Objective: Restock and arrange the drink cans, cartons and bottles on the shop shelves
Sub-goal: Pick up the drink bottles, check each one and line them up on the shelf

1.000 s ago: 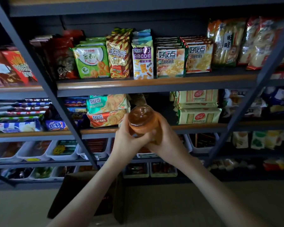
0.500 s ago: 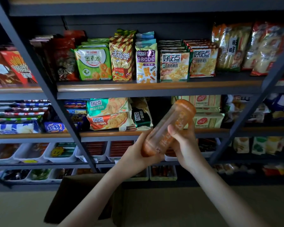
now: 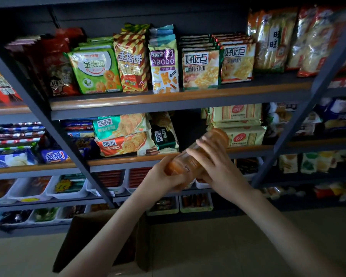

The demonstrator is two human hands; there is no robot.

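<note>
Head view looks up at dark metal shelves (image 3: 168,98) with wood-coloured front edges. Their right side is blurred and the lowest levels are too dim to read. A brown cardboard box (image 3: 92,236) stands on the floor below, partly covered by the forearms and cut off by the bottom of the frame. Snack packets (image 3: 96,70) fill the upper levels, and white trays (image 3: 68,188) line the one beneath. The bottle (image 3: 188,162) is translucent orange plastic with a small printed mark too blurred to read. It is held in the air in front of the middle shelf's edge, before the dark gap between a dark green packet (image 3: 164,136) and stacked yellow packs (image 3: 246,134). Its long axis runs from lower left to upper right, with the rounded far end pointing toward that gap. The left hand (image 3: 164,178) is wrapped round the near end and hides it, so cap and base cannot be told apart. The right hand (image 3: 218,166) curls its fingers over the middle of the body, covering much of it.
</note>
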